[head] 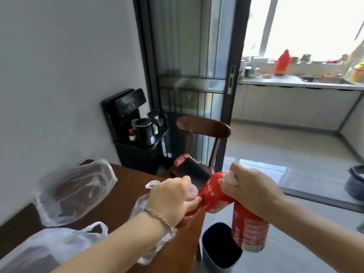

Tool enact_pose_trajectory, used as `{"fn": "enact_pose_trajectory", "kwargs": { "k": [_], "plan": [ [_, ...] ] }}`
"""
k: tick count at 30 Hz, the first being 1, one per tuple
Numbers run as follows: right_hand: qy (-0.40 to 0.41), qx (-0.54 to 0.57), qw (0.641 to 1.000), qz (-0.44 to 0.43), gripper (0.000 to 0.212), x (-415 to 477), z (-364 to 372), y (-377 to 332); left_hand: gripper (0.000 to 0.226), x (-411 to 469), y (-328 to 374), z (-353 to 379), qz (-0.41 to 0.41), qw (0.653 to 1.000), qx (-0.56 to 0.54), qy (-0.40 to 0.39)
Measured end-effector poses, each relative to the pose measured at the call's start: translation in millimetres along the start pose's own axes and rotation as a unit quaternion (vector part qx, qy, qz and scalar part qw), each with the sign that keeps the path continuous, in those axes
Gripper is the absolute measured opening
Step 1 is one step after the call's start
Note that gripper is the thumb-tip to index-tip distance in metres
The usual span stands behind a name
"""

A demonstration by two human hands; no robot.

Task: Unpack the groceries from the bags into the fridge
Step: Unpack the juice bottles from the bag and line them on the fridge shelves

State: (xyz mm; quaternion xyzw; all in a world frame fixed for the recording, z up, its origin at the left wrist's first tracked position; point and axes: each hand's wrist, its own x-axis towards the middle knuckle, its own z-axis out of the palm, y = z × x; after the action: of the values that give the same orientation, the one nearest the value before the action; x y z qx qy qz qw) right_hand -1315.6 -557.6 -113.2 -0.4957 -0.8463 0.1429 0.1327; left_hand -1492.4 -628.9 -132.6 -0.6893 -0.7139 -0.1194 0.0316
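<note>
Each of my hands holds a red juice bottle by its neck, over the right end of the wooden table (122, 203). My left hand (169, 196) grips the top of one red bottle (185, 217), whose clear cap shows beside my thumb while its body hangs below my palm. My right hand (254, 192) grips the cap end of the other red bottle (248, 229), which hangs over the floor with its white-lettered label in view. The two bottles touch at their shoulders. Clear plastic bags (74, 186) lie on the table to the left. No fridge is in view.
A white bag (49, 245) lies at the table's near left. A dark blue bin (218, 245) stands on the floor under the bottles. A wooden chair (204, 127) and a black drinks stand with kettles (137, 125) are behind. Past the sliding glass door (187, 75) is a kitchen counter (295, 81).
</note>
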Motion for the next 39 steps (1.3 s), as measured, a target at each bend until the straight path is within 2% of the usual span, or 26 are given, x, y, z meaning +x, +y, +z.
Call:
{"fn": "enact_pose_trajectory", "kwargs": {
  "k": [4,11,15,18,21,26,32,36,39],
  "plan": [
    [0.039,-0.012,0.992,0.119,0.026,-38,-52,128,0.037,66,137,28,0.103,0.994,-0.017,-0.022],
    [0.079,-0.093,0.961,0.250,0.025,-127,-158,341,0.040,155,382,77,0.170,0.969,-0.146,-0.106],
    [0.134,-0.124,0.929,0.321,0.029,-172,-222,439,0.037,199,510,90,0.229,0.948,-0.187,-0.115],
    [0.165,-0.103,0.903,0.383,0.028,-200,-262,507,0.034,231,597,99,0.284,0.928,-0.202,-0.129],
    [0.196,-0.102,0.867,0.447,0.028,-222,-296,569,0.028,265,680,111,0.332,0.903,-0.236,-0.137],
    [0.235,-0.112,0.809,0.528,0.028,-246,-351,665,0.032,328,817,128,0.431,0.853,-0.250,-0.153],
    [0.301,-0.148,0.712,0.617,0.033,-265,-435,753,0.031,390,977,117,0.541,0.773,-0.292,-0.157],
    [0.342,-0.140,0.657,0.658,0.036,-285,-479,808,0.026,412,1081,116,0.572,0.726,-0.342,-0.168],
    [0.344,-0.143,0.633,0.679,0.027,-307,-505,853,0.024,417,1154,119,0.576,0.697,-0.382,-0.189]
  ]
}}
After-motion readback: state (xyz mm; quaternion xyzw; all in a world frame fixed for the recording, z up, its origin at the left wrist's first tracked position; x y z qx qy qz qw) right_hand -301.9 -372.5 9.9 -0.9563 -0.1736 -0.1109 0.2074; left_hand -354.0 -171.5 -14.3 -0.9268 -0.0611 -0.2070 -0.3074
